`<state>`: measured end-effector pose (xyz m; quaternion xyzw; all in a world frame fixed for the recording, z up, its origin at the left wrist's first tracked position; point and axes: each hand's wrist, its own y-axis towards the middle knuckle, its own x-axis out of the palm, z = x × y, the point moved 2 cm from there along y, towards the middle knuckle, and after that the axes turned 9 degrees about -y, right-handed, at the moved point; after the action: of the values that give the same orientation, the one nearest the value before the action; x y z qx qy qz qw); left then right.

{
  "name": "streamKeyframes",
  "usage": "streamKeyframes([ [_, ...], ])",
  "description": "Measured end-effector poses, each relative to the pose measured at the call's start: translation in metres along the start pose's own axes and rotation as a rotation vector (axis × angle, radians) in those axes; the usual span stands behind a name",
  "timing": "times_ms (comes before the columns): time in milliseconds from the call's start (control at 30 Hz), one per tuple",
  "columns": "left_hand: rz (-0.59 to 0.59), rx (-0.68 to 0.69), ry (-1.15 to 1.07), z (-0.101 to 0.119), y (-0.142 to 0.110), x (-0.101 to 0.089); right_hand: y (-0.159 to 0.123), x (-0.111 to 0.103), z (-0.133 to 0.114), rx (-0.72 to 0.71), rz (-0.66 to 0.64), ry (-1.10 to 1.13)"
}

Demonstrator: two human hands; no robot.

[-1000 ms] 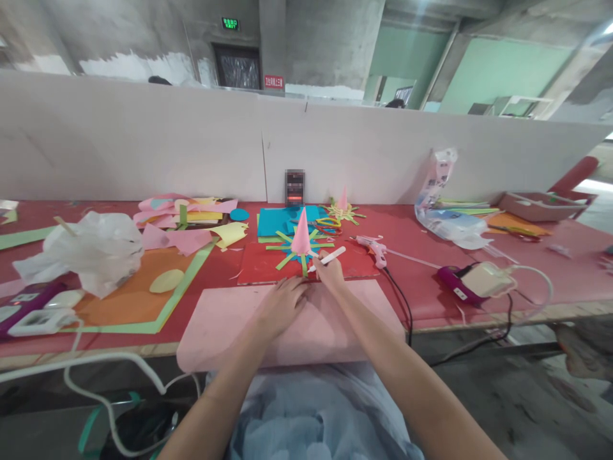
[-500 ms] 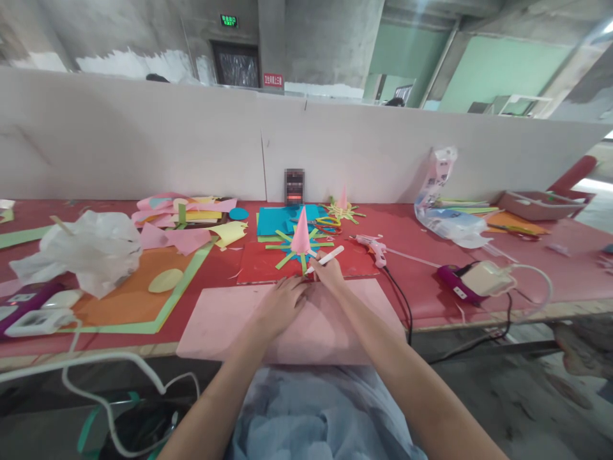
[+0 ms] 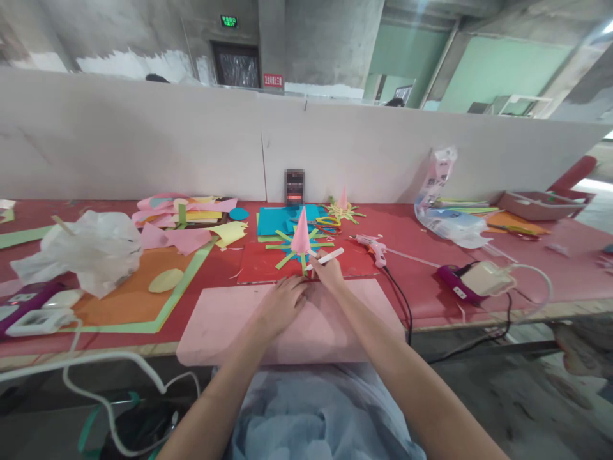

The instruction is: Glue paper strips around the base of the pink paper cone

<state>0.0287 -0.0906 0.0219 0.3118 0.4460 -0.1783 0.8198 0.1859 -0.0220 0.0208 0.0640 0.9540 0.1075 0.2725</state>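
A pink paper cone [image 3: 301, 235] stands upright at the centre of a blue paper shape with green paper strips [image 3: 286, 260] fanning out around it. This piece sits on a red board [image 3: 253, 265]. My right hand [image 3: 329, 271] is closed around a white marker [image 3: 330, 256], its lower end close to the front green strip. Beside it, my left hand [image 3: 287, 297] rests with fingers spread at the board's front edge, over a pink sheet [image 3: 215, 322]; it holds nothing. The fingertips of both hands are close together.
A pink hot glue gun [image 3: 375, 249] lies right of the board. Behind the cone are scissors [image 3: 329, 222], blue sheets [image 3: 271, 220] and a second cone piece [image 3: 343, 204]. Crumpled white plastic [image 3: 98, 249] and orange paper [image 3: 117, 297] lie left. A power strip [image 3: 460, 285] sits right.
The marker in my right hand has tilted slightly flatter. My left hand stays in almost the same place, and the cone piece has not moved.
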Motion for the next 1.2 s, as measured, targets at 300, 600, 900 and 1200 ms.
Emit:
streamKeyframes([
  [300,0.012,0.007,0.006,0.0001,-0.0002,-0.0002,0.0028,0.0023,0.0042,0.038,0.011,0.02],
  [600,0.009,0.007,0.009,0.0001,-0.0002,-0.0013,0.0054,0.0016,0.005,0.076,0.034,0.007],
  [900,-0.003,0.0,0.009,0.0007,0.0004,-0.0013,0.0009,0.0001,0.0004,0.034,-0.03,0.002],
  [1200,0.007,0.009,0.0,-0.0011,-0.0008,0.0009,0.0024,0.0003,-0.0021,0.069,-0.058,-0.047],
])
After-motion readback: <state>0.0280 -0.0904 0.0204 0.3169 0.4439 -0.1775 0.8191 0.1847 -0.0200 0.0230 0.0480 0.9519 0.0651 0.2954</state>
